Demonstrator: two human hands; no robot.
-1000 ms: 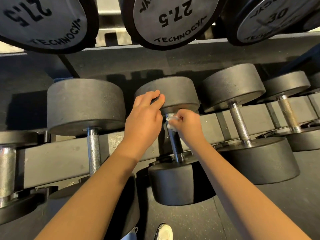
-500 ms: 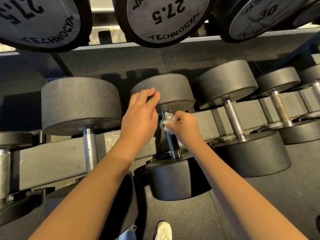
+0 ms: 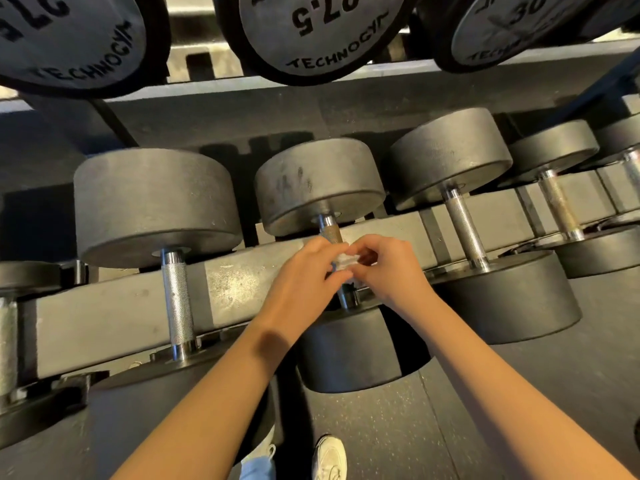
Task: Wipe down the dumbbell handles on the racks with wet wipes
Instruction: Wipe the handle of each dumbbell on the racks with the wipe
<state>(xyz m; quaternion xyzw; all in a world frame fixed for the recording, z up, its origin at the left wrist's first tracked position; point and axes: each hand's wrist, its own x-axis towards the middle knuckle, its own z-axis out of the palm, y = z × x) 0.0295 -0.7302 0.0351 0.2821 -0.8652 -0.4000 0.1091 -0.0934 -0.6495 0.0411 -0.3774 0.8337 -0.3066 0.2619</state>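
Centrally, left hand and right hand both pinch a crumpled wet wipe, hiding the mid dumbbell handle. The upper-frame dumbbell head reads "27.5 TECHNOGYM", partly cropped.

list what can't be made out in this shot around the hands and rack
Head view: the crumpled white wet wipe is mostly covered by the left hand and right hand pinching it.
Head view: the middle of the centre knurled steel dumbbell handle is hidden behind both hands.
Head view: the top-left round grey end plate has its number cut by the frame edge.
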